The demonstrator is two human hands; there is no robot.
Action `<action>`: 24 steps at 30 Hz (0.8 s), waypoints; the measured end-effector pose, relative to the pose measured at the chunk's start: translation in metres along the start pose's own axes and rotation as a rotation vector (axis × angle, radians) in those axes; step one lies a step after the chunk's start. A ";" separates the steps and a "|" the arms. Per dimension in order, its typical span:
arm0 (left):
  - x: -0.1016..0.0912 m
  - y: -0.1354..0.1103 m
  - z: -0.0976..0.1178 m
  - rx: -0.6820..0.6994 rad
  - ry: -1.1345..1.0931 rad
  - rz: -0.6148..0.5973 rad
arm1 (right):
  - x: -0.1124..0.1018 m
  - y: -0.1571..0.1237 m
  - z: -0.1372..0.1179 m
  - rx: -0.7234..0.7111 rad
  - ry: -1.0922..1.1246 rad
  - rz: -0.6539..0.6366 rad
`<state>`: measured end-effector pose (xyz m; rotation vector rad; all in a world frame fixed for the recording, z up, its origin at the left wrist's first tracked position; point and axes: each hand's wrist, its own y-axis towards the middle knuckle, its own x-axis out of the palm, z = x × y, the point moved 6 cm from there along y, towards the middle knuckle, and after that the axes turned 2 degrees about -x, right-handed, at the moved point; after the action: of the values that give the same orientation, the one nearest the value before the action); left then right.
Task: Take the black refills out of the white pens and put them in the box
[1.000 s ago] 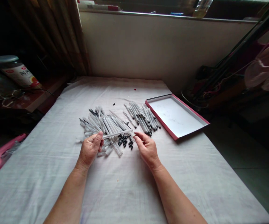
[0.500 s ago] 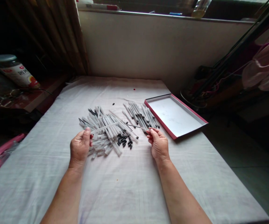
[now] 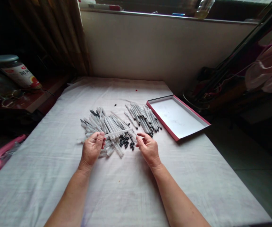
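My left hand is closed around one end of a whitish translucent pen barrel, which points to the right over the pile. My right hand is just right of the barrel's far end, thumb and forefinger pinched; what lies between those fingertips is too small to make out. Beneath and behind both hands lies a heap of loose pen barrels, some with dark refills among them. Several small black pen plugs are clustered between the hands. Further right, pens with black ends lie in a looser group.
A shallow red-edged box lid, white inside, sits at the table's right side. One black plug and a tiny red piece lie further back on the white cloth. At left, a jar stands on a side table.
My hands have come closer together, left hand moving right and right hand moving left. The thin dark refill that stretched from my right fingers is no longer visible.
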<state>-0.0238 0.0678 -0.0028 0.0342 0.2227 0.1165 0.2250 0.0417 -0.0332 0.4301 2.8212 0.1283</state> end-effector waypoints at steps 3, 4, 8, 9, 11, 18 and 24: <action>0.012 -0.005 0.002 0.024 0.047 -0.116 | -0.002 -0.001 -0.006 0.026 0.115 -0.062; 0.016 -0.006 0.003 0.037 0.072 -0.149 | 0.000 -0.002 -0.008 0.043 0.156 -0.098; 0.024 -0.012 0.008 0.091 0.158 -0.216 | 0.008 -0.004 -0.010 0.155 0.274 -0.228; 0.024 -0.012 0.010 0.100 0.170 -0.226 | 0.009 -0.004 -0.010 0.184 0.302 -0.245; 0.025 -0.013 0.013 0.114 0.207 -0.251 | 0.011 -0.004 -0.010 0.227 0.364 -0.266; 0.028 -0.013 0.012 0.016 0.105 -0.328 | 0.010 -0.006 -0.026 0.123 0.438 -0.291; 0.008 -0.002 0.003 -0.288 -0.179 -0.255 | -0.003 -0.006 -0.035 -0.054 0.364 -0.265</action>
<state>-0.0156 0.0667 -0.0021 -0.2686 0.0289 -0.1094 0.2161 0.0329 0.0005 0.0160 3.1881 0.2483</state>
